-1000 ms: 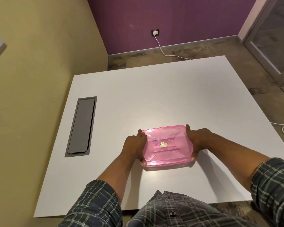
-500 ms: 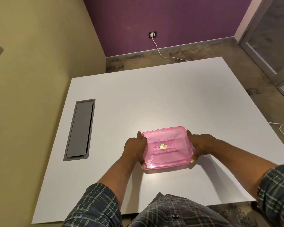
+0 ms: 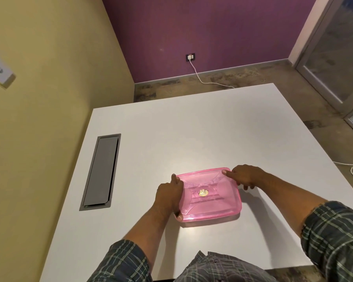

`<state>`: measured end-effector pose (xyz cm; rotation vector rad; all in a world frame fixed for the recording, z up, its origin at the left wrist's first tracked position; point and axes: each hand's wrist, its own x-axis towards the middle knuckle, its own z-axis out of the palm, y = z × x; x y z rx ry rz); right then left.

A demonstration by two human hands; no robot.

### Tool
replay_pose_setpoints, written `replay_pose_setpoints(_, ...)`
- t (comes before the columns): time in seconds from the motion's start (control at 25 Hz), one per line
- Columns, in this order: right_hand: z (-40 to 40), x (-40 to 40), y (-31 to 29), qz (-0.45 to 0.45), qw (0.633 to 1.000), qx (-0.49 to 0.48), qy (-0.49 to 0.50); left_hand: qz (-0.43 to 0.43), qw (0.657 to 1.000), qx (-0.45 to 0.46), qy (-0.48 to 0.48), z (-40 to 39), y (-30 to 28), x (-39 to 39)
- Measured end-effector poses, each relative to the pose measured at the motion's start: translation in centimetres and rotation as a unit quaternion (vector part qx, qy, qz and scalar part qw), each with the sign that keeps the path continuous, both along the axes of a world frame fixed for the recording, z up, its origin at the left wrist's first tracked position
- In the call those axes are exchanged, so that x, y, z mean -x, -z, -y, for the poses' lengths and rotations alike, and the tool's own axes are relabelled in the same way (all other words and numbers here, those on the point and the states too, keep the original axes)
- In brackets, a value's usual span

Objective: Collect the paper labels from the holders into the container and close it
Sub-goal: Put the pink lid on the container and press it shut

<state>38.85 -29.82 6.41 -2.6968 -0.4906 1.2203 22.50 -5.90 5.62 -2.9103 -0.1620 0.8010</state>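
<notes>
Head camera looks down on a pink translucent plastic container (image 3: 209,197), a shallow rounded rectangle with its lid on, lying flat on the white table (image 3: 202,135) close to the near edge and a little right of centre. The lid has moulded ribs running out from a raised middle panel, and at its centre sits a small round gold sticker (image 3: 203,192); whatever is printed on it is too small to read. Through the tinted plastic the contents cannot be made out.

The left hand (image 3: 168,197) grips the container's left short side, thumb lying along the top far-left edge and a fingertip showing under the near-left corner. The right hand (image 3: 244,177) is at the far-right corner, its forefinger stretched straight out and pressing on the lid's rim, the other fingers loosely bent just beside the right edge without curling round it.

Set into the table well to the left is a long grey cable hatch (image 3: 101,171). On the purple wall beyond, a white cable (image 3: 200,78) runs from a socket (image 3: 190,57) to the floor.
</notes>
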Motion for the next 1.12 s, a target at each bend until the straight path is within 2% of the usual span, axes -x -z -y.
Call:
replay_pose_setpoints(0.2,-0.9,-1.1,1.9,-0.002,0.994,-0.042,0.101,-0.004,1.000,0.007,-0.008,-0.1,0.1,-0.1)
replay_pose_setpoints(0.36,-0.4,-1.6,2.9,-0.047,0.973,-0.106,0.198,-0.004,1.000,0.022,-0.015,-0.4,0.3,-0.1)
replay_pose_setpoints(0.64,-1.5,-2.6,2.8,-0.030,0.980,-0.099,0.171,-0.002,0.998,0.055,-0.033,-0.5,1.0,-0.3)
replay_pose_setpoints(1.12,-1.7,-3.2,3.1,-0.054,0.979,-0.082,0.181,-0.004,0.996,0.075,-0.047,-1.2,2.2,-0.6)
